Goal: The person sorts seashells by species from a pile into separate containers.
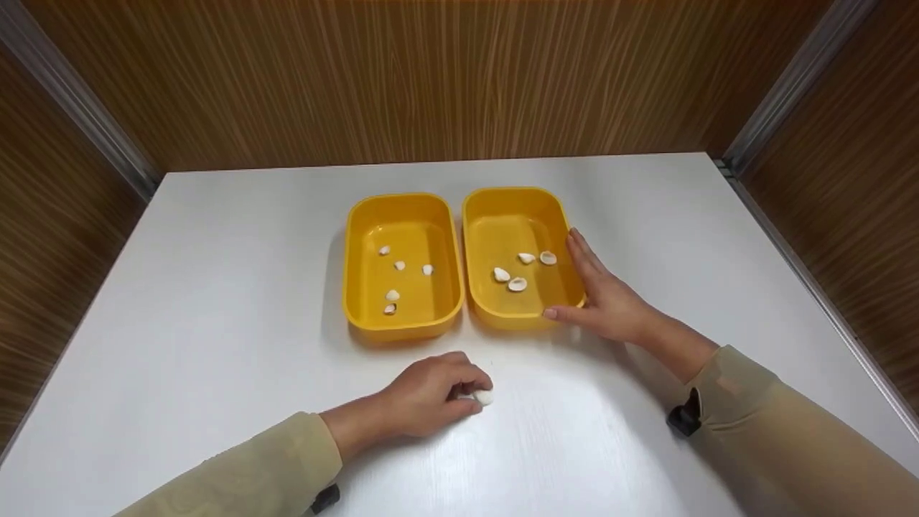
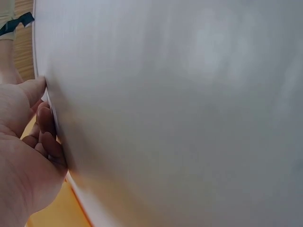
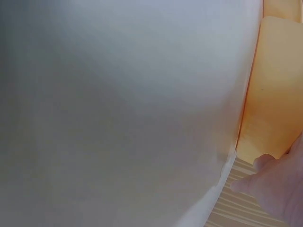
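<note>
My left hand (image 1: 431, 395) is at the tabletop in front of the two bins, thumb and fingertips pinching a small white seashell (image 1: 483, 396). In the left wrist view the fingers (image 2: 47, 120) are curled close to the table, and the shell is hidden there. With straight fingers, my right hand (image 1: 614, 305) rests against the near right corner of the right yellow bin (image 1: 513, 316). Its thumb lies at the near rim while the fingers run along the right side. Several white shells (image 1: 517, 285) lie on that bin's floor, toward its near half and right side.
Left of that bin, a narrow gap away, stands a matching yellow bin (image 1: 402, 329) with several smaller white shells (image 1: 392, 295) inside. Both stand on a white table (image 1: 237, 287). A wood-grain panel (image 1: 445, 79) rises behind, with similar panels at both sides.
</note>
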### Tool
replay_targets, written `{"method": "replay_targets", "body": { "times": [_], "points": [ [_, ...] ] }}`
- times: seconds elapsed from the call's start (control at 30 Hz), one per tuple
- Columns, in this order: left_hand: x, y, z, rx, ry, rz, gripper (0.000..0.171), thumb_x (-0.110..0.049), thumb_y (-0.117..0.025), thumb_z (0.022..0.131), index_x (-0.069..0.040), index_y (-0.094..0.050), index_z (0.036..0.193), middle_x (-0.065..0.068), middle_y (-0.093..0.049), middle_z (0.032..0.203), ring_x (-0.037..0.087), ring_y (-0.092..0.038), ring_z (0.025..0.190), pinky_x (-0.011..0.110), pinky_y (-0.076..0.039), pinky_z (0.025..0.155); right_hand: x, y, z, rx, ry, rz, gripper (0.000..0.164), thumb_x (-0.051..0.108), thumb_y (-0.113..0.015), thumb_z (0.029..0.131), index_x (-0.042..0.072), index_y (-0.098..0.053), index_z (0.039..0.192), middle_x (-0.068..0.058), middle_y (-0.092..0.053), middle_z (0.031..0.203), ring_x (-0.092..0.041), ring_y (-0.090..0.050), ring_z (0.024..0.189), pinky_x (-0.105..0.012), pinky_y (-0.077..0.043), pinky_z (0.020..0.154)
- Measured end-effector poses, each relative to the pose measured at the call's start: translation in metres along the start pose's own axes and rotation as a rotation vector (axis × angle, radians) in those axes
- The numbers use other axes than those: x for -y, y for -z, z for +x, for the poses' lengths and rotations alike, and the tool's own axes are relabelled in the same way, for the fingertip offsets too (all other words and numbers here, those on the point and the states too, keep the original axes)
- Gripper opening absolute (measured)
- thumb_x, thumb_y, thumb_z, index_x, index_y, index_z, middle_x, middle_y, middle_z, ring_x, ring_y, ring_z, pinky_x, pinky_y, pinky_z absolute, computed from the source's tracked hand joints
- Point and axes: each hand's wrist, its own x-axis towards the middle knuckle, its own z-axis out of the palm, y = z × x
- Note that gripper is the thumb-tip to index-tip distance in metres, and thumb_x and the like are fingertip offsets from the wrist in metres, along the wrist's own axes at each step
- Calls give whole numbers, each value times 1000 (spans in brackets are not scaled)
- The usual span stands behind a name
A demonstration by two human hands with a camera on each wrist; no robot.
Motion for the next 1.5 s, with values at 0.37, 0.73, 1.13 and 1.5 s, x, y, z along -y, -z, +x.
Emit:
{"method": "replay_targets", "body": {
  "times": [0.37,0.73,1.13,1.5],
  "points": [
    [-1,-1,0,-12,-10,-2,15,-15,-77,98,-14,-76,113,-3,-60,92,8,-54,83,24,-47,78,-1,0,0,-1,5,16,127,59,-80,89,14,6,171,5,14,177,-35,-7,163,-59,-21,127],
    [-2,-1,0,-5,-7,6,14,-16,-77,98,-14,-75,112,-3,-60,93,9,-55,85,26,-48,79,-1,0,0,-1,11,29,126,56,-81,90,16,7,171,4,14,178,-36,-8,163,-58,-21,127],
    [-2,1,1,-4,5,-16,14,-16,-78,97,-16,-74,111,-3,-61,101,10,-57,89,27,-50,82,-1,0,0,3,4,19,126,58,-80,90,16,8,171,4,15,177,-36,-7,163,-59,-21,127],
    [-10,14,2,32,-2,-68,13,-13,-76,98,-11,-72,111,0,-63,104,17,-61,95,27,-51,87,-2,0,0,0,11,3,126,58,-80,90,13,6,171,-2,11,179,-35,-9,162,-59,-22,127]
  ]
}}
